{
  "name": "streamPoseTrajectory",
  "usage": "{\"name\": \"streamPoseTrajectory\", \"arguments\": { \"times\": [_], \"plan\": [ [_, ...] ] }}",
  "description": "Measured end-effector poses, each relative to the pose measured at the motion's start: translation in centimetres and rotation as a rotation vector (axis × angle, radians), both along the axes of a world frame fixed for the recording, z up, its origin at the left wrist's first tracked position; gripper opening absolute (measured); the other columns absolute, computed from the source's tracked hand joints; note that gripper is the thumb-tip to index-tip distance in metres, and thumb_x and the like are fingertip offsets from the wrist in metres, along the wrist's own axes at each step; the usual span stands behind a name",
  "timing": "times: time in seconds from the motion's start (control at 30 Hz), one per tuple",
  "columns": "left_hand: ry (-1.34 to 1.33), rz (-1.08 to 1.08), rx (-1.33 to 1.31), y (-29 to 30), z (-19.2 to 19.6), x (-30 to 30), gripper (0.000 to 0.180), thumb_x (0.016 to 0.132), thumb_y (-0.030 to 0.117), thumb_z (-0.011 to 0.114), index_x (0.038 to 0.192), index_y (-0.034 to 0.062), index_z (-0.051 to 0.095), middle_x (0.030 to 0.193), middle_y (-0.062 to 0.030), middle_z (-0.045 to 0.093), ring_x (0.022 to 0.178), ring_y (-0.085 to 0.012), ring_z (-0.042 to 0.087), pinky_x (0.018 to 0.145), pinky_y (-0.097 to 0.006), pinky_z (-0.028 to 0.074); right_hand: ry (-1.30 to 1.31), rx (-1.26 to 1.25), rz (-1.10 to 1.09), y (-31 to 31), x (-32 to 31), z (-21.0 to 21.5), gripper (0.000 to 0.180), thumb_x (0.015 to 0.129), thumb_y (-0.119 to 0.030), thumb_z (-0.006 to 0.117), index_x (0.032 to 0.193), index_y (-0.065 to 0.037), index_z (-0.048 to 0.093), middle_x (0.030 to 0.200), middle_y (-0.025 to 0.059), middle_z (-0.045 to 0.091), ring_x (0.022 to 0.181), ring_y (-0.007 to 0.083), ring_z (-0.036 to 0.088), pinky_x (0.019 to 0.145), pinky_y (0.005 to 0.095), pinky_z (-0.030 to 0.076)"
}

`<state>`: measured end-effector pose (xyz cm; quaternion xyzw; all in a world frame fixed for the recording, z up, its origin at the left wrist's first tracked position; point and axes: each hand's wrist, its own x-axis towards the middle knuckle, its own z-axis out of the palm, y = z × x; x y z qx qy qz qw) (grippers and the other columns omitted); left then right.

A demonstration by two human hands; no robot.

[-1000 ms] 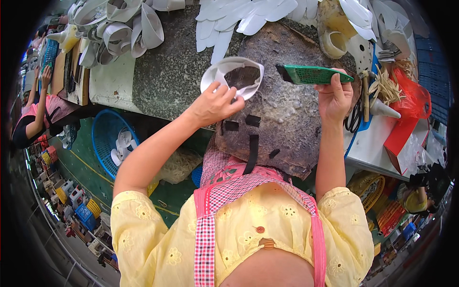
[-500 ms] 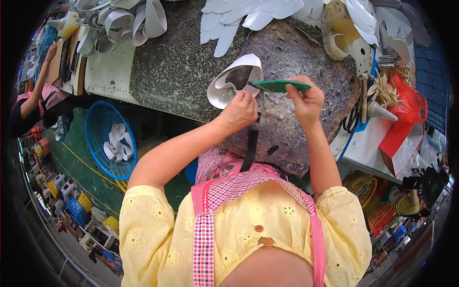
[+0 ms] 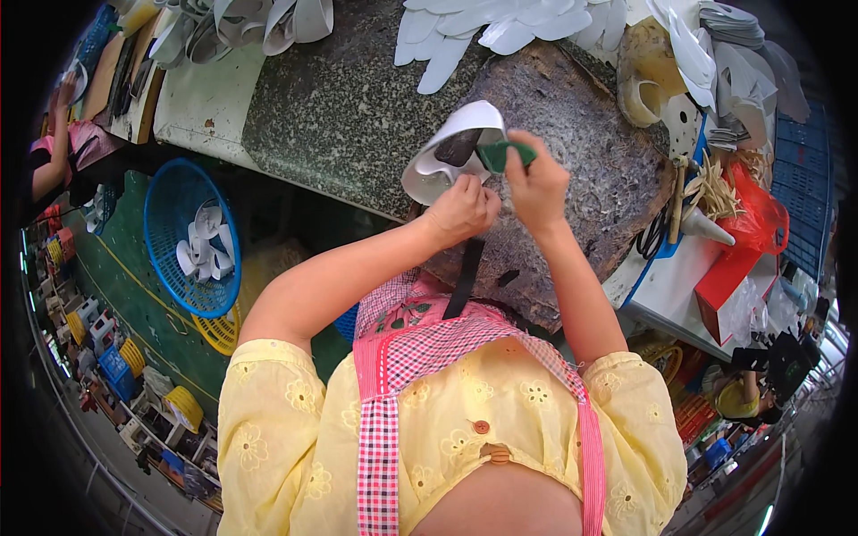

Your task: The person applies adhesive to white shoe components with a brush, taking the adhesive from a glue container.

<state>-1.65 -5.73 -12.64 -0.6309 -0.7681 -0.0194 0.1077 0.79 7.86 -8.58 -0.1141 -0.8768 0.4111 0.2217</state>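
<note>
Beside bench, blue basket holds white pieces, probably straps.

Your hands meet over the round work block in front of you, the left hand beside the right hand, with the curved shoe piece just far of them. The block sits on the surface. Cut pieces lie at the far edge. A basket stands left, below the surface. Scissors lie right of the block.
</note>
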Motion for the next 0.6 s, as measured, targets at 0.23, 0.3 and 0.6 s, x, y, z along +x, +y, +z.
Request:
{"name": "streamPoseTrajectory", "arguments": {
  "times": [0.23,0.3,0.6],
  "plan": [
    [-0.297,0.05,-0.035,-1.4,1.0,-0.9,0.015,0.067,0.014,0.055,0.072,0.0034,0.047,0.075,-0.0117,0.056,0.067,-0.0201,0.054,0.056,-0.028,0.041,-0.089,0.028,0.024,0.2,-1.1,-0.2,0.01,0.077,-0.009,0.054,0.087,-0.007,0.056,0.066,0.0135,0.057,0.058,0.0286,0.058,0.051,0.0336,0.045],
    [-0.593,0.039,-0.03,-2.8,2.5,-1.1,0.017,0.067,0.014,0.059,0.076,0.0029,0.049,0.077,-0.0106,0.057,0.066,-0.0204,0.055,0.056,-0.029,0.043,-0.121,0.012,0.021,0.4,-1.2,0.2,0.008,0.076,-0.009,0.054,0.084,-0.007,0.055,0.064,0.0136,0.056,0.057,0.0295,0.057,0.051,0.0343,0.044],
    [-0.559,0.266,0.453,3.3,5.8,-12.0,0.022,0.068,0.014,0.06,0.088,0.0056,0.06,0.075,-0.0091,0.056,0.067,-0.0246,0.057,0.063,-0.033,0.046,-0.23,-0.074,0.005,-0.1,-1.1,0.8,0.009,0.076,-0.01,0.053,0.084,-0.007,0.055,0.058,0.0145,0.054,0.056,0.0294,0.057,0.051,0.0351,0.044]
  ]
}}
